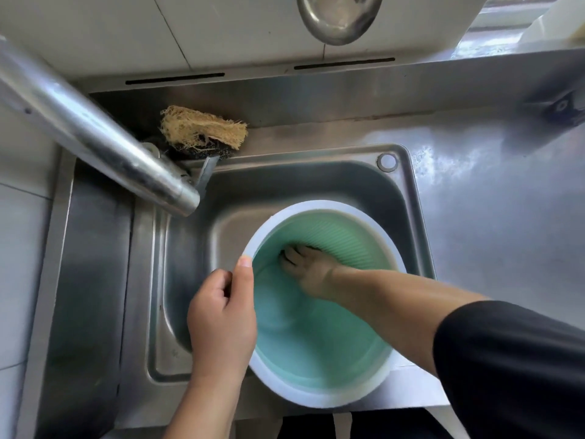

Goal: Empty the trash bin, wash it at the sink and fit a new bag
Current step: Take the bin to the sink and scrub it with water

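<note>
A round trash bin [319,337] with a white rim and a green ribbed inside leans in the steel sink [285,182], its mouth turned toward me. My left hand [221,318] grips the bin's left rim, thumb on the inner edge. Deep inside the bin, my right hand [305,264] presses against the ribbed wall, fingers curled over something dark that I cannot make out. The bin holds no bag.
The steel faucet spout [104,147] crosses from the upper left and ends over the sink's back left corner; no water runs. A tan loofah [202,129] lies on a dark scourer behind the sink. A wet steel counter [493,191] spreads to the right.
</note>
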Motion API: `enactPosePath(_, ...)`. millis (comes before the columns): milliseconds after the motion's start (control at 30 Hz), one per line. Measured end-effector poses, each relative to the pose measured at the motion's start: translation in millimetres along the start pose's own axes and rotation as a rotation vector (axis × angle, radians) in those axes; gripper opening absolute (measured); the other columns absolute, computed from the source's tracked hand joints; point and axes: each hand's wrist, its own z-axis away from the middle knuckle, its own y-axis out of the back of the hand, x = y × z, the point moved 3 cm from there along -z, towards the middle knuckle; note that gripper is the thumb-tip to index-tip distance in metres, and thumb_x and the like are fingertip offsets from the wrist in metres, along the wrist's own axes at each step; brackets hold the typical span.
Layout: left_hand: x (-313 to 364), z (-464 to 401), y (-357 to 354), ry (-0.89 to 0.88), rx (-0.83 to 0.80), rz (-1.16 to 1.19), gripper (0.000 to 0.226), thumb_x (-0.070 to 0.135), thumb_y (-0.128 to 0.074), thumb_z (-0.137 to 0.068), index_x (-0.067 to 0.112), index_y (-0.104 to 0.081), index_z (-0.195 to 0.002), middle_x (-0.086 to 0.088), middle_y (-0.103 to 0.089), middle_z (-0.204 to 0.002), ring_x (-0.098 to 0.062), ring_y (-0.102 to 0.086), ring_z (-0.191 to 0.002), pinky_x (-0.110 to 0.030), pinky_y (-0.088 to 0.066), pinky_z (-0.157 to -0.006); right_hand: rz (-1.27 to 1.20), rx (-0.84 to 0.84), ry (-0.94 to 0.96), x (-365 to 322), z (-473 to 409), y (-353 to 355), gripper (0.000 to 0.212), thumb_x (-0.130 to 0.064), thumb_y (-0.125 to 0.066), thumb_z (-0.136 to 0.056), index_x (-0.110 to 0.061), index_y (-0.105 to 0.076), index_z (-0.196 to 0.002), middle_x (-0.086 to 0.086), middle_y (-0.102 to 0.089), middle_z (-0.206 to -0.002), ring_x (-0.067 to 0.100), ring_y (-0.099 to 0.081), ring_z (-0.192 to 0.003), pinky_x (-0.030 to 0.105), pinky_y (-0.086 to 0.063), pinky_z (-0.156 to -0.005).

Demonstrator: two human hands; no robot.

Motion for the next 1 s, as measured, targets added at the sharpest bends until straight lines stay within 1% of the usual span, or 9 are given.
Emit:
enactPosePath(133, -11, 0, 5, 0.022, 0.043, 0.027, 0.064, 0.067, -0.05, -0.084, 0.007, -0.036, -0.067, -0.001, -0.034, -0.049, -0.013, -0.033, -0.047, -0.027, -0.03, -0.044, -0.041, 0.071, -0.066, -10, -21, -15, 0.064, -0.02, -0.03, -0.1, 0.002, -0.002, -0.153, 0.019, -0.017, -0.159, 0.035, -0.022, -0.144, 0.04, -0.012, -0.121)
enactPosePath(300, -23, -2, 11, 0.07, 0.091, 0.069, 0.068, 0.069, -0.051, -0.082, 0.004, -0.043, -0.065, -0.02, -0.048, -0.06, -0.02, -0.043, -0.052, -0.033, -0.038, -0.05, -0.178, -0.16, -0.371, -43, -26, -14, 0.06, -0.013, -0.028, -0.099, 0.016, -0.007, -0.148, 0.032, -0.016, -0.154, 0.045, -0.031, -0.133, 0.049, -0.033, -0.108)
enactPosePath(400, -20, -1, 10, 0.048, 0.101, 0.07, 0.065, 0.067, -0.052, -0.084, 0.005, -0.04, -0.064, -0.015, -0.042, -0.056, -0.015, -0.037, -0.05, -0.027, -0.032, -0.045, -0.31, -0.33, -0.434, -63, -22, -14, 0.059, -0.019, -0.035, -0.099, 0.005, -0.021, -0.15, 0.028, -0.025, -0.154, 0.044, -0.031, -0.138, 0.054, -0.032, -0.111)
enactPosePath(500, -19, 1, 8, 0.035, 0.097, 0.079, 0.063, 0.067, -0.051, -0.084, 0.007, -0.04, -0.064, -0.012, -0.041, -0.054, -0.015, -0.036, -0.051, -0.026, -0.031, -0.043, -0.526, -0.425, -0.318, -78, -25, -3, 0.06, -0.028, -0.043, -0.097, -0.005, -0.03, -0.15, 0.015, -0.033, -0.153, 0.037, -0.027, -0.144, 0.051, -0.025, -0.117)
enactPosePath(567, -19, 1, 8, 0.034, 0.099, 0.087, 0.061, 0.068, -0.049, -0.083, 0.009, -0.042, -0.064, -0.009, -0.044, -0.054, -0.016, -0.038, -0.052, -0.028, -0.034, -0.046, -0.662, -0.5, -0.213, -81, -25, 13, 0.035, -0.019, -0.052, -0.087, 0.0, -0.06, -0.116, 0.014, -0.053, -0.112, 0.036, -0.053, -0.112, 0.049, -0.044, -0.097)
enactPosePath(600, -19, 0, 8, 0.034, 0.098, 0.09, 0.061, 0.067, -0.049, -0.082, 0.01, -0.043, -0.064, -0.01, -0.045, -0.054, -0.016, -0.04, -0.052, -0.031, -0.037, -0.049, -0.739, -0.522, -0.206, -82, -25, 19, 0.021, -0.015, -0.052, -0.084, 0.0, -0.061, -0.095, 0.014, -0.055, -0.098, 0.032, -0.056, -0.091, 0.045, -0.047, -0.084)
enactPosePath(667, -18, 0, 8, 0.036, 0.096, 0.091, 0.06, 0.067, -0.049, -0.082, 0.01, -0.045, -0.064, -0.013, -0.05, -0.059, -0.021, -0.043, -0.054, -0.036, -0.04, -0.052, -0.904, -0.48, -0.263, -82, -25, 27, 0.014, -0.016, -0.051, -0.085, -0.004, -0.059, -0.085, 0.014, -0.057, -0.092, 0.029, -0.052, -0.077, 0.038, -0.044, -0.077)
enactPosePath(800, -19, 0, 8, 0.041, 0.099, 0.097, 0.062, 0.069, -0.05, -0.08, 0.01, -0.048, -0.065, -0.014, -0.054, -0.062, -0.033, -0.05, -0.06, -0.036, -0.042, -0.051, -1.132, -0.155, -0.363, -86, -28, 40, 0.029, -0.025, -0.051, -0.095, -0.004, -0.063, -0.112, 0.015, -0.06, -0.106, 0.033, -0.058, -0.104, 0.036, -0.046, -0.09)
enactPosePath(1000, -27, 3, 11, 0.118, 0.104, 0.117, 0.068, 0.073, -0.052, -0.078, 0.006, -0.046, -0.064, -0.023, -0.051, -0.064, -0.037, -0.048, -0.06, -0.051, -0.048, -0.057, -1.113, 0.174, -0.265, -81, -32, 39, 0.039, -0.015, -0.038, -0.1, -0.003, -0.046, -0.136, 0.018, -0.044, -0.136, 0.037, -0.045, -0.124, 0.046, -0.037, -0.104)
